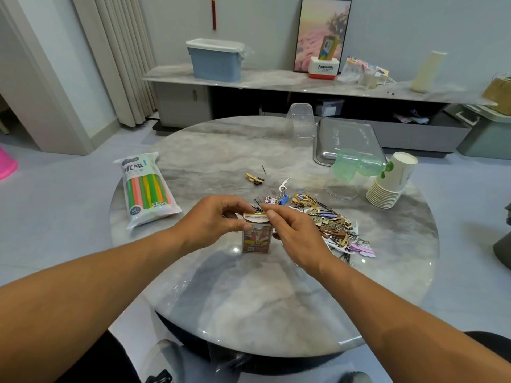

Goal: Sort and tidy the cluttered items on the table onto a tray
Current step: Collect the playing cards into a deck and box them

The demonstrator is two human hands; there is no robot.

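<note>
The left hand [218,219] and the right hand [293,236] meet over a small card box [256,239] standing upright at the middle of the round marble desk [249,299]. Left thumb and fingers curl round the box's top edge at its 9 o'clock side; the right hand pinches the top flap from 3 o'clock. Just beside the right hand, toward 2 o'clock, lies a heap of hair clips and pins [326,222], spread flat on the desk. At 12 o'clock from the box sit a few stray clips [255,178]. At 10 o'clock lies a bag of coloured straws [146,189]. Toward 1 o'clock, near the far edge, rests the metal tray [323,156], with green plastic cups [351,168] on their side at its near rim and a stack of paper cups [392,181] just beside them.
</note>
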